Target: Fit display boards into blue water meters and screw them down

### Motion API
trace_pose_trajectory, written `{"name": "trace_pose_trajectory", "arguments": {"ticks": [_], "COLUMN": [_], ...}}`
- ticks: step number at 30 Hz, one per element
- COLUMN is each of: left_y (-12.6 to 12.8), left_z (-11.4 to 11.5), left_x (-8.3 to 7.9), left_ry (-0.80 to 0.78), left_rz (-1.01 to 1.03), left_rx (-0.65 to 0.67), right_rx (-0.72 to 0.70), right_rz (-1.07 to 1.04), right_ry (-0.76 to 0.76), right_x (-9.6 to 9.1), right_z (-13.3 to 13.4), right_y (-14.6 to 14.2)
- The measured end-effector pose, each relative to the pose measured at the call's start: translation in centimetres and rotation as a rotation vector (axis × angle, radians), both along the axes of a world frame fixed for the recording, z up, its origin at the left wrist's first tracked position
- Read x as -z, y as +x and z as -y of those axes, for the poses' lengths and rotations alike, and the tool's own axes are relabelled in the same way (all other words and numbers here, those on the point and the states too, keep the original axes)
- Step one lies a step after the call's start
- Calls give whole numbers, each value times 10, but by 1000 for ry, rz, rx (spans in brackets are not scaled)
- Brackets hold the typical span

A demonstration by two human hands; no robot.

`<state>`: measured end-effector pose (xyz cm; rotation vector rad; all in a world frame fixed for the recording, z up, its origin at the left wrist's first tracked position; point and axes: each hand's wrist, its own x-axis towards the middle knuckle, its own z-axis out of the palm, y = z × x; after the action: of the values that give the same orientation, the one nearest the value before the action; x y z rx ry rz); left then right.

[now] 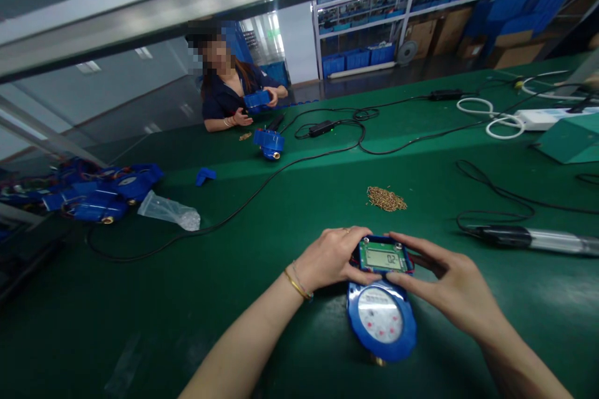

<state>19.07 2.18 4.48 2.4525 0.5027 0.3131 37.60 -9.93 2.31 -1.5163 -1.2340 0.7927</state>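
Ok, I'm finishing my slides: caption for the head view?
Left hand and right hand grasp a blue meter around its display, small brass-coloured pieces piled beyond.

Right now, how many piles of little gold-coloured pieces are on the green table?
2: the near pile just beyond the display, and the far pile in front of the co-worker. Others may be hidden.

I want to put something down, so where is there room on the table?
Between the left hand, gold pieces and long black cable, there's bare table. It's crowded around the blue meters and plastic bag.
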Motion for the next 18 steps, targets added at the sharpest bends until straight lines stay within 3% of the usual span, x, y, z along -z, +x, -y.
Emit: {"name": "trace_pose_trajectory", "arguments": {"ticks": [8,14,18], "left_y": [-6,-6,-6], "left_z": [-3,-1,2], "left_x": [-2,0,2], "left_ry": [-92,-133,-151], "left_rz": [81,157,193], "left_rx": [41,-34,-62], "right_rx": [12,18,200], "right_rz": [2,-68,-26], "right_ry": [42,101,289], "right_x": [1,12,20], "right_z": [-2,7,22], "right_y": [-2,-7,-10]}}
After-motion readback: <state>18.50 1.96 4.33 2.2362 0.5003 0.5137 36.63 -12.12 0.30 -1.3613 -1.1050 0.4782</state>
